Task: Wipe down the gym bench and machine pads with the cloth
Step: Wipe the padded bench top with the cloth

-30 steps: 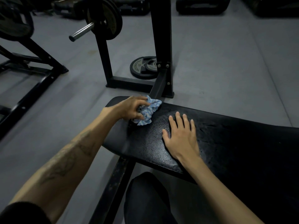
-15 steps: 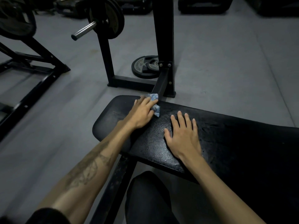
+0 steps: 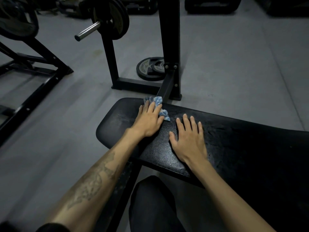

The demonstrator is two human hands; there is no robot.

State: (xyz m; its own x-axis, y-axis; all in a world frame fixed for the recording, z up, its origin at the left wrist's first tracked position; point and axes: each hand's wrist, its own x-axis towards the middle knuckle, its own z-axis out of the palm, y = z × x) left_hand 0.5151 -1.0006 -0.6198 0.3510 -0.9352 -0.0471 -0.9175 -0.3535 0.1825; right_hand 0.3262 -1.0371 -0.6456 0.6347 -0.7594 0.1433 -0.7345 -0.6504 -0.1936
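A black padded gym bench (image 3: 242, 148) runs from the centre to the right edge of the head view. My left hand (image 3: 148, 119) lies flat with straight fingers on a blue and white cloth (image 3: 158, 104), pressing it onto the far rim of the pad near its rounded end. Most of the cloth is hidden under the fingers; bits show above and to the right of them. My right hand (image 3: 189, 139) rests flat on the pad, fingers spread, just right of the left hand and holding nothing.
The bench's black uprights (image 3: 168, 39) stand just beyond the pad, with a loaded barbell end (image 3: 103, 22) at upper left. A weight plate (image 3: 150, 68) lies on the grey floor behind. Another black frame (image 3: 33, 77) stands at left. My dark-clad knee (image 3: 153, 206) is below the bench.
My left hand has gone from gripping the bunched cloth to pressing it flat, and has slid it forward to the pad's far rim. My right hand has stayed in place.
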